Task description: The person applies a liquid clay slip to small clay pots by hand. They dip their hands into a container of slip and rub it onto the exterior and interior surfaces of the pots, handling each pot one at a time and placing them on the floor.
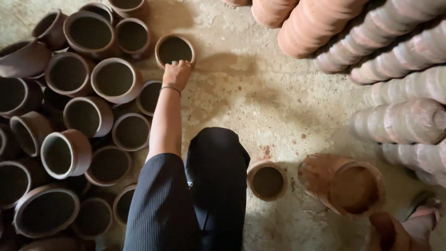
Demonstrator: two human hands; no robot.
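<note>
My left hand [176,74] reaches forward, a thin bangle on its wrist, and its fingers close over the near rim of a small dark-brown clay pot [174,46] standing upright on the floor. That pot sits at the right edge of a big cluster of similar dark clay pots [88,116]. My arm wears a black ribbed sleeve, and my black-trousered knee [217,158] is beside it. My right hand is out of sight.
Stacked rows of reddish fired pots [399,69] lie on their sides at the right. A small reddish pot [267,180] stands by my knee, with a larger one tipped over [346,183] to its right. Another reddish pot [388,232] sits at the bottom right. The floor is rough concrete [260,93].
</note>
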